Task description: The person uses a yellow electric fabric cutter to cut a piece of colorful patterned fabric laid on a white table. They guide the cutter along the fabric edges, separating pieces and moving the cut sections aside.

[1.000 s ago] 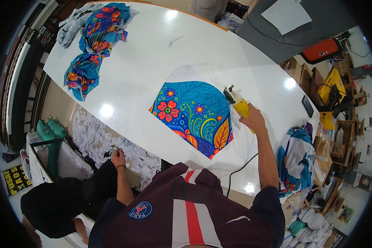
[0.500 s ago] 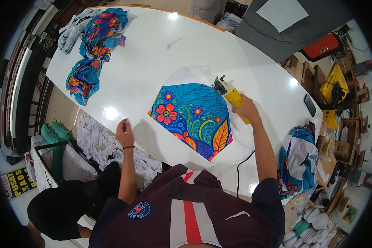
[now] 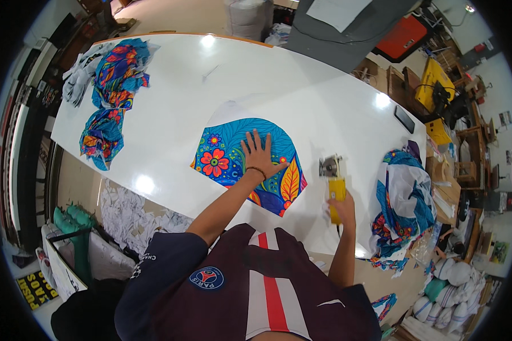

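Observation:
A stack of blue floral printed fabric [image 3: 233,156] with a rounded top edge lies on the white table [image 3: 170,113]. My left hand [image 3: 260,154] rests flat on it, fingers spread. My right hand [image 3: 340,207] grips the yellow handle of an electric fabric cutter [image 3: 333,181], which stands on the table just right of the fabric stack, its metal head pointing away from me. White margin of the fabric shows around the printed part.
Two piles of cut floral pieces [image 3: 111,85] and white scraps lie at the table's far left. A heap of the same fabric [image 3: 401,207] hangs off the right end. A dark phone [image 3: 404,119] lies near the right edge. White offcuts [image 3: 133,213] cover the floor left.
My left hand rose from below the table edge and landed flat on the fabric. My right hand drew the cutter from the stack's upper right edge down to its lower right side.

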Tool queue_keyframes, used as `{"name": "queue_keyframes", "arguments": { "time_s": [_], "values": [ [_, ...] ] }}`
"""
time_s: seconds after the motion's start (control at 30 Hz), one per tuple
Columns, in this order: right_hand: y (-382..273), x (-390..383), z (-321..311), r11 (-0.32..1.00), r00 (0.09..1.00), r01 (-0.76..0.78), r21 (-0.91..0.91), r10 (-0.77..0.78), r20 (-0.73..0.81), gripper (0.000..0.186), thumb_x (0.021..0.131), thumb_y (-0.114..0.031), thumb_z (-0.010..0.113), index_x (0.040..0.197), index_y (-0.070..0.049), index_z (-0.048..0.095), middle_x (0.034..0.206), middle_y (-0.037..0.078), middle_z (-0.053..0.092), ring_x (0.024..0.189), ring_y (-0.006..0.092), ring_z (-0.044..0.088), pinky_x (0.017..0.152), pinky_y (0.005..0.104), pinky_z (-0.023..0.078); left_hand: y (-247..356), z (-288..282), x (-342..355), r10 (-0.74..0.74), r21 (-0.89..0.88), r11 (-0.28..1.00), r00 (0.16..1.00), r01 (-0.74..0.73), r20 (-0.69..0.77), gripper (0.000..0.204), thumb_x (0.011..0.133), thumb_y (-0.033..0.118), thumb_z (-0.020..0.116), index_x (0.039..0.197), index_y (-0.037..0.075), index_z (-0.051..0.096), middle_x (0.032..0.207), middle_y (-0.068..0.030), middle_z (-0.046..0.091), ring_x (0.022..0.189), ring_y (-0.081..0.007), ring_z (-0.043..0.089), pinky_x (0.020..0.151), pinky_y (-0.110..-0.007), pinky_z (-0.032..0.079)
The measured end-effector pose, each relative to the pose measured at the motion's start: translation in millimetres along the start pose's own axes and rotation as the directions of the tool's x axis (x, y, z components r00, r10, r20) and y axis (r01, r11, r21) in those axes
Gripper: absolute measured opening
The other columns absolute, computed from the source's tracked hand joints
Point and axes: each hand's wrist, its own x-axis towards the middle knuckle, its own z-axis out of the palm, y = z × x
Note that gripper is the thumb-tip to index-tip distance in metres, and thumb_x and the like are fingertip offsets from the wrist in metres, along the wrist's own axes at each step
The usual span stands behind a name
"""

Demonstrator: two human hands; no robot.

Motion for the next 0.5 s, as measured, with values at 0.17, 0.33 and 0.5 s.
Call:
{"name": "queue_keyframes", "arguments": {
  "time_s": [0.17, 0.33, 0.5],
  "values": [
    [78, -96, -21, 0.972, 0.987, -0.101, 0.212, 0.124, -0.099, 0.043, 0.076, -0.005, 0.077, 0.116, 0.001, 0.061, 0.087, 0.009, 0.067, 0.066, 0.0207, 0.069, 0.059, 0.0351, 0.058, 38, 16, 13, 0.48, -0.017, 0.875, 0.861, -0.484, 0.171, 0.133, 0.069, 0.089, 0.068, 0.169, 0.013, 0.025, 0.174, -0.0291, 0.01, 0.158, -0.0569, 0.003, 0.124, -0.072, 0.002],
    [110, -166, -8, 0.942, 0.924, -0.17, 0.289, 0.255, -0.286, 0.043, 0.075, -0.007, 0.079, 0.111, 0.003, 0.059, 0.084, 0.012, 0.068, 0.065, 0.0224, 0.069, 0.06, 0.0354, 0.059, 65, -7, 0, 0.889, -0.122, 0.358, 0.298, -0.926, 0.348, 0.125, 0.07, 0.082, 0.075, 0.168, 0.02, 0.029, 0.175, -0.0223, 0.012, 0.162, -0.0443, 0.009, 0.129, -0.063, 0.009],
    [113, -200, 9, 0.976, 0.907, -0.166, -0.14, 0.096, -0.41, 0.057, 0.074, -0.025, 0.084, 0.118, 0.001, 0.059, 0.096, 0.024, 0.072, 0.085, 0.0406, 0.074, 0.077, 0.0497, 0.059, 8, -2, -73, 0.773, -0.134, 0.632, 0.608, -0.764, 0.181, 0.113, 0.082, 0.076, 0.07, 0.167, 0.015, 0.029, 0.174, -0.0252, 0.014, 0.161, -0.0486, 0.009, 0.128, -0.065, 0.011]
  ]
}}
